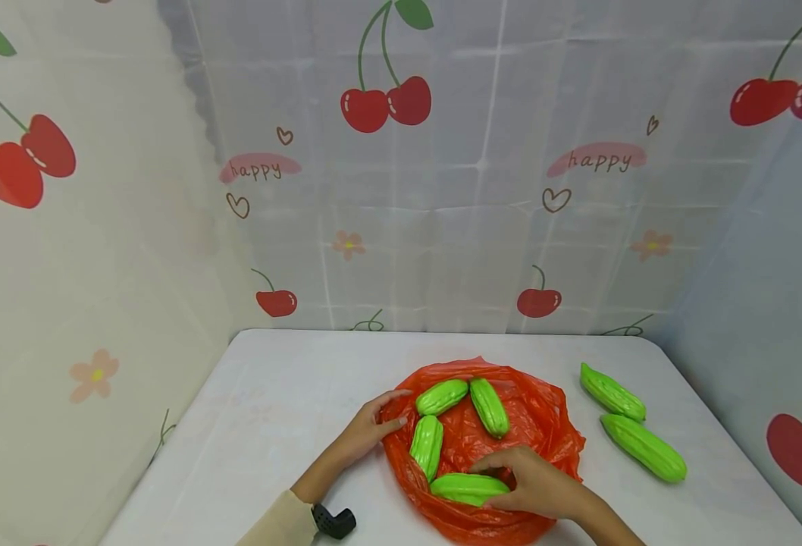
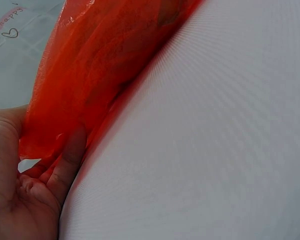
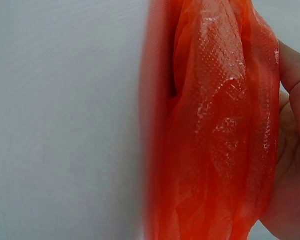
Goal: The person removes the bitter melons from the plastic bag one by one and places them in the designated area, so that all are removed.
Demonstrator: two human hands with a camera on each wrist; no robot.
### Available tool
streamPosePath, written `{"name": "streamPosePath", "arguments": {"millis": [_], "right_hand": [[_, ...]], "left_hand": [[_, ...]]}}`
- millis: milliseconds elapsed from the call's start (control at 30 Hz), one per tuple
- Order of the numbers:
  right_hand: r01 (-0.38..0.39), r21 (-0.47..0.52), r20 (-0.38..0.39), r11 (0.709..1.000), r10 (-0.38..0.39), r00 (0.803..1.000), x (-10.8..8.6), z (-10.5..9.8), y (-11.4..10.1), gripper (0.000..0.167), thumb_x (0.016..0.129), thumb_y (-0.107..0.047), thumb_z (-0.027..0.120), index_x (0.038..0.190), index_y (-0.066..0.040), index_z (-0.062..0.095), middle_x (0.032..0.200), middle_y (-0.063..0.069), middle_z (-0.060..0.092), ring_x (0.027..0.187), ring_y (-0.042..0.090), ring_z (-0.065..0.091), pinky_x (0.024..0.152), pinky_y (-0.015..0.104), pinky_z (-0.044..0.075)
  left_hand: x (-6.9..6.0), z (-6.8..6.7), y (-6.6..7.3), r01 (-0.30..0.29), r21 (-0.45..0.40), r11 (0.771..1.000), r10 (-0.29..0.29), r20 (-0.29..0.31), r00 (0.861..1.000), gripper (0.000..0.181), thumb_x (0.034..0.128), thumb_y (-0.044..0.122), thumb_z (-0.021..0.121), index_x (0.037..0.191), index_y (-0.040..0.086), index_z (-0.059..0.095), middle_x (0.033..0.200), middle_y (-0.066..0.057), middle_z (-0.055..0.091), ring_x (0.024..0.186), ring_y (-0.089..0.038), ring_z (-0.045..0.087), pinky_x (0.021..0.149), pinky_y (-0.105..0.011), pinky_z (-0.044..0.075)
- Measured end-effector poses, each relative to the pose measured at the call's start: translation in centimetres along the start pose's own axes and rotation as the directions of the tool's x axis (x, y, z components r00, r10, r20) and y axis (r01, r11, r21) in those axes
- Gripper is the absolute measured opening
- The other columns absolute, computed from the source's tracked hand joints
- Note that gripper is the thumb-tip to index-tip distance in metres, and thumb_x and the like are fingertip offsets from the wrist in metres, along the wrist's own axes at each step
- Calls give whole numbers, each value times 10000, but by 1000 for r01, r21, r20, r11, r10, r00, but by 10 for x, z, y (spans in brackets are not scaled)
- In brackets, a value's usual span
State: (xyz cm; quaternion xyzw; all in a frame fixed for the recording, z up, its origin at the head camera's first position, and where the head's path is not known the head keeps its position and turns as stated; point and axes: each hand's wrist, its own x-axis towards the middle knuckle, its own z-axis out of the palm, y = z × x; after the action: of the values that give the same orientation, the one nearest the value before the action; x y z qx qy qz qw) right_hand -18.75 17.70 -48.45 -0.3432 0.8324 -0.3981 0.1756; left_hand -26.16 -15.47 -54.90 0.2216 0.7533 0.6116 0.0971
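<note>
An open red plastic bag (image 1: 531,409) lies spread on the white table, its rim rolled outward. Inside it are several bright green, ridged bitter melons: two at the back, one along the left side (image 1: 427,447) and one at the front (image 1: 465,488). My left hand (image 1: 367,428) holds the bag's left rim between thumb and fingers, also seen with the red film (image 2: 105,65) in the left wrist view. Reaching in over the near right rim, my right hand (image 1: 534,481) grips the right end of the front bitter melon. In the right wrist view the bag's side (image 3: 215,140) hides the fingertips.
Two more bitter melons lie on the table right of the bag, one farther back (image 1: 612,392) and one nearer (image 1: 644,447). The white table (image 1: 278,402) has rounded far corners. A cherry-printed curtain (image 1: 435,265) surrounds it at the back and sides.
</note>
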Motion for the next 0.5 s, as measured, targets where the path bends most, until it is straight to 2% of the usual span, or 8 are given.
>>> {"name": "streamPosePath", "arguments": {"millis": [500], "right_hand": [[-17,-8,-8,1000,17,1000,-1,-2,-2,381,857,-335,826,1210,-223,734,1152,-149,700,958,40,603,813,234,547]], "left_hand": [[0,0,1,9,17,1000,-9,-5,1000,480,1003,211,652,1466,211,526,1496,-35,502,1316,-249,510,1005,-294,505]]}}
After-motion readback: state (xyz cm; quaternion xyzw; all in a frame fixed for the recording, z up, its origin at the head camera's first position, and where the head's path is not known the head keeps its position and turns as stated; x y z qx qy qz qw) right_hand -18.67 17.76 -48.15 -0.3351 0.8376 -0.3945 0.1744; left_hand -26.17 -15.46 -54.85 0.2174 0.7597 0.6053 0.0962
